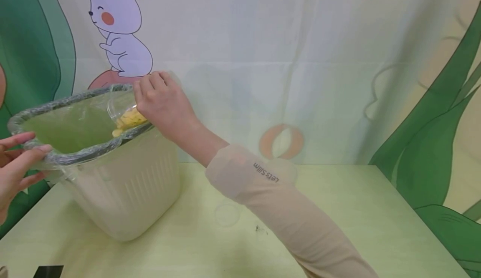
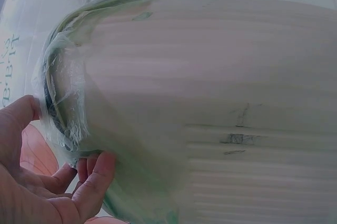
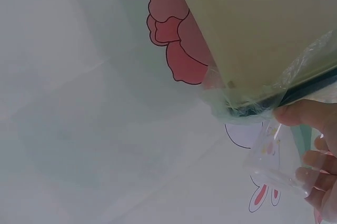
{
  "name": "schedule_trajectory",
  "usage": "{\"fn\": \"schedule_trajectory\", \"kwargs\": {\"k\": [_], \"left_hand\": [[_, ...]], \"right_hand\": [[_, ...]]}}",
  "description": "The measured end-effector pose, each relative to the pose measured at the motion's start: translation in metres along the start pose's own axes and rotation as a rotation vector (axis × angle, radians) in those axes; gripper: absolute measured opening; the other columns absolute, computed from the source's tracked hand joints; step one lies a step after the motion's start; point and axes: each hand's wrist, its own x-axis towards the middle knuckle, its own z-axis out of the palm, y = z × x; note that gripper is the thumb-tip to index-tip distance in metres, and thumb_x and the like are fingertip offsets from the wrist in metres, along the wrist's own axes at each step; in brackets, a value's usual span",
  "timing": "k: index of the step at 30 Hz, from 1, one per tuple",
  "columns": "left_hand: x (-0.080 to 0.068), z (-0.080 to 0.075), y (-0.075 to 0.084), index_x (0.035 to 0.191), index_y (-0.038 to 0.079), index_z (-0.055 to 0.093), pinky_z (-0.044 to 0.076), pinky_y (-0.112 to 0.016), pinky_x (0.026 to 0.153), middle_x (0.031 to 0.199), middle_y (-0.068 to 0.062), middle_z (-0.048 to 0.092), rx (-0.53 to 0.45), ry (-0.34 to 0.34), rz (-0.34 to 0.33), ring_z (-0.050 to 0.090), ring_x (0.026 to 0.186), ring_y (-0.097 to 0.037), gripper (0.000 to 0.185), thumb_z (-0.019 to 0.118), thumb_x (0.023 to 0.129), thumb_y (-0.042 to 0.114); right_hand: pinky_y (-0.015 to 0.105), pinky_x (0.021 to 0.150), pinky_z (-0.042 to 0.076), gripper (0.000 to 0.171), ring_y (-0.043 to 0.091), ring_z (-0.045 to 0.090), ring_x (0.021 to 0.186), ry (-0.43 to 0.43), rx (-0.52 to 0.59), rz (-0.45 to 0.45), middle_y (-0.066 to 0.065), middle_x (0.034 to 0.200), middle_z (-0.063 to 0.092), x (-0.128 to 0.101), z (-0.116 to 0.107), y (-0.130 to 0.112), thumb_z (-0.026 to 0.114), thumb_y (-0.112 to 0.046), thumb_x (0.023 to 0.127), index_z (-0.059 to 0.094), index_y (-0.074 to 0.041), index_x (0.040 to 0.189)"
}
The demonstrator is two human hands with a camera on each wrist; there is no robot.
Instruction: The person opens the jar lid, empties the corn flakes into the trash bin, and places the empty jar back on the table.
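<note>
A pale trash bin (image 1: 131, 190) stands on the left of the table, its dark rim (image 1: 71, 98) covered by a clear plastic bag (image 1: 84, 117) that lines the inside. My right hand (image 1: 163, 104) grips a clear plastic cup (image 3: 276, 166) at the bin's far right corner. The cup is tipped, mouth toward the bin's inside, with yellow pieces (image 1: 130, 118) in its lower side. In the right wrist view the thumb lies right at the rim. My left hand (image 1: 16, 165) pinches the bin's near left rim, thumb and fingers on either side of the bagged edge.
A clear round disc (image 1: 227, 214) lies flat on the light green table (image 1: 210, 253), near small dark marks (image 1: 261, 229). At the front left edge is a black piece (image 1: 49, 271). Behind the table hangs a cloth (image 1: 240, 40) printed with a rabbit and leaves.
</note>
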Motion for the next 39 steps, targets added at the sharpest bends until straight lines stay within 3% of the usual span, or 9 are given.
{"fn": "schedule_trajectory", "kwargs": {"k": [9, 18, 22, 27, 39], "left_hand": [[-0.001, 0.001, 0.001, 0.097, 0.028, 0.051, 0.045, -0.008, 0.046, 0.075, 0.016, 0.054, -0.011, 0.010, 0.009, 0.051, 0.059, 0.004, 0.025, 0.063, 0.085, 0.009], [-0.002, 0.002, 0.001, 0.096, 0.027, 0.053, 0.045, -0.008, 0.045, 0.073, 0.014, 0.054, -0.014, 0.037, 0.039, 0.051, 0.059, 0.004, 0.025, 0.062, 0.085, 0.006], [-0.003, 0.003, 0.002, 0.096, 0.029, 0.053, 0.045, -0.007, 0.045, 0.073, 0.014, 0.053, 0.041, 0.053, 0.052, 0.050, 0.058, 0.004, 0.025, 0.061, 0.085, 0.007], [-0.004, 0.003, 0.003, 0.095, 0.028, 0.054, 0.045, -0.008, 0.045, 0.072, 0.014, 0.053, 0.017, 0.050, 0.057, 0.051, 0.058, 0.004, 0.025, 0.061, 0.085, 0.006], [-0.003, 0.003, 0.000, 0.096, 0.028, 0.054, 0.045, -0.007, 0.045, 0.072, 0.013, 0.052, 0.015, 0.056, 0.063, 0.050, 0.059, 0.004, 0.026, 0.062, 0.085, 0.005]], "right_hand": [[0.026, 0.084, 0.043, 0.043, 0.017, 0.055, 0.089, 0.065, -0.009, -0.002, 0.000, 0.090, 0.060, -0.001, 0.003, -0.001, 0.024, 0.003, 0.091, 0.063, -0.010, 0.102], [0.028, 0.092, 0.041, 0.046, 0.017, 0.054, 0.092, 0.080, 0.014, -0.035, 0.001, 0.096, 0.060, -0.003, 0.006, 0.000, 0.022, 0.004, 0.092, 0.062, -0.009, 0.109], [0.028, 0.093, 0.040, 0.047, 0.017, 0.053, 0.092, 0.102, 0.011, -0.059, 0.001, 0.095, 0.059, -0.002, 0.008, 0.001, 0.020, 0.005, 0.091, 0.062, -0.009, 0.108], [0.026, 0.090, 0.040, 0.050, 0.018, 0.053, 0.091, 0.134, -0.009, -0.110, -0.001, 0.093, 0.059, 0.000, 0.010, 0.003, 0.017, 0.007, 0.091, 0.062, -0.010, 0.106], [0.030, 0.096, 0.041, 0.052, 0.023, 0.055, 0.104, 0.179, -0.054, -0.216, 0.005, 0.107, 0.061, -0.001, 0.016, 0.003, 0.015, 0.010, 0.091, 0.060, -0.006, 0.111]]}}
